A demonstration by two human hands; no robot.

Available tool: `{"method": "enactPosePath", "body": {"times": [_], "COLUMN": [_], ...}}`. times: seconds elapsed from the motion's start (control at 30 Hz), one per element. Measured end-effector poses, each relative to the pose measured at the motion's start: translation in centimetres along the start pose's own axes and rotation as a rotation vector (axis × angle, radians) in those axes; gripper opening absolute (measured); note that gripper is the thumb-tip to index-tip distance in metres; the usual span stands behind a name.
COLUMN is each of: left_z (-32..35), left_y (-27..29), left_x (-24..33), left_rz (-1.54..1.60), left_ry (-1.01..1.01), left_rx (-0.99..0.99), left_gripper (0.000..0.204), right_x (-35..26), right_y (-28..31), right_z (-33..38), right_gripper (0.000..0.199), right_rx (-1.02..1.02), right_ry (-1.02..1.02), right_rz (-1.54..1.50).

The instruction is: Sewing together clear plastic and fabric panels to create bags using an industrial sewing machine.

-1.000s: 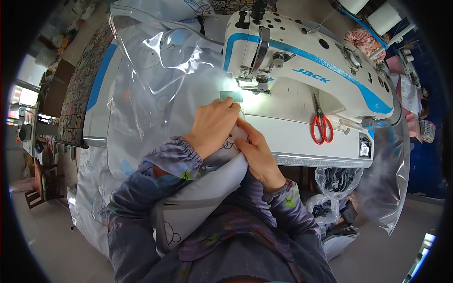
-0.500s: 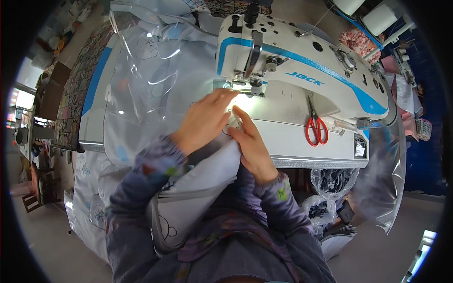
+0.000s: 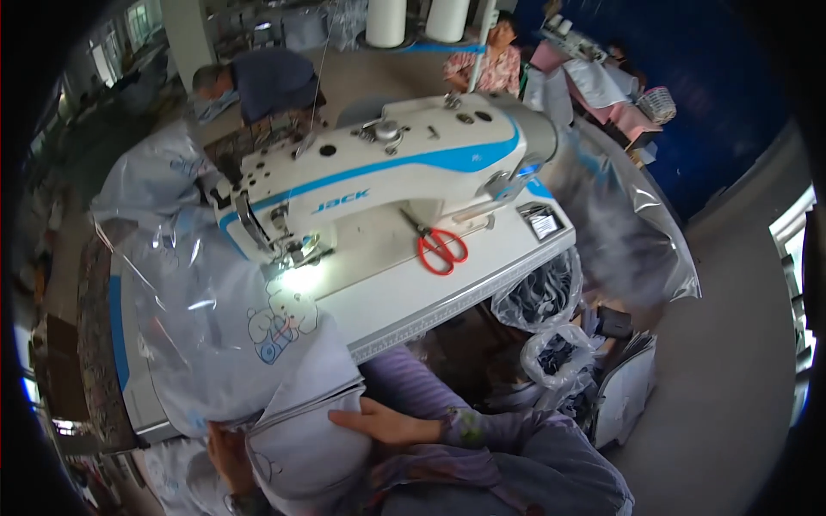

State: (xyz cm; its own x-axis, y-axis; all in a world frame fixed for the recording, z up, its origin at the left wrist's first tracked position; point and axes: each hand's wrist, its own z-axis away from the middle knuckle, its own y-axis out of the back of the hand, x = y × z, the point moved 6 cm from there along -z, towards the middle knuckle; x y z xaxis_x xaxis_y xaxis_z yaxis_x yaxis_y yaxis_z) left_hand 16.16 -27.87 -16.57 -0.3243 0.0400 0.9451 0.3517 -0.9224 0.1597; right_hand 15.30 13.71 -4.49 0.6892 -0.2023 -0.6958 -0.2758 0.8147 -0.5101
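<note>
In my lap lies a folded pale grey fabric piece (image 3: 311, 434) with dark edging and a line drawing on it. My right hand (image 3: 391, 424) grips its right side, thumb on top and the other fingers hidden beneath. At its left edge my left hand (image 3: 225, 457) is closed on the cloth, with the fingertips partly hidden. The pale cloth continues up onto the table, where a printed cartoon bear (image 3: 284, 322) shows beside the lit needle area of the white and blue sewing machine (image 3: 379, 176). Glossy, plastic-like cloth (image 3: 185, 301) spreads over the table's left side.
Red-handled scissors (image 3: 442, 250) lie on the machine bed. Clear bags of dark scraps (image 3: 540, 288) hang below the right table edge. A clear plastic sheet (image 3: 628, 224) hangs at the right. Two people (image 3: 271, 82) (image 3: 490, 64) sit beyond the machine, under thread cones (image 3: 385, 21).
Both hands have moved from beside the needle down to the fabric in my lap, now apart on its two sides. The view has swung up and right, bringing people into sight.
</note>
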Motion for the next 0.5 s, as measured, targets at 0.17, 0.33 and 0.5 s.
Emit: {"method": "enactPosePath", "body": {"times": [0.17, 0.33, 0.5], "left_z": [3.3, 3.4, -0.9], "left_y": [-0.2, -2.2, 1.2], "left_x": [6.0, 4.1, -1.7], "left_rz": [0.283, -1.027, 0.351], "left_ry": [0.135, -0.706, 0.048], "left_rx": [0.17, 0.197, 0.025], "left_gripper": [0.047, 0.064, 0.054], "right_x": [-13.1, -19.4, -17.8], "right_y": [7.5, 13.4, 14.1], "right_z": [3.7, 3.6, 4.6], "right_gripper": [0.054, 0.071, 0.071], "right_rx": [0.093, 0.177, 0.185], "right_ry": [0.36, 0.532, 0.305], "right_rz": [0.733, 1.466, 1.493]}}
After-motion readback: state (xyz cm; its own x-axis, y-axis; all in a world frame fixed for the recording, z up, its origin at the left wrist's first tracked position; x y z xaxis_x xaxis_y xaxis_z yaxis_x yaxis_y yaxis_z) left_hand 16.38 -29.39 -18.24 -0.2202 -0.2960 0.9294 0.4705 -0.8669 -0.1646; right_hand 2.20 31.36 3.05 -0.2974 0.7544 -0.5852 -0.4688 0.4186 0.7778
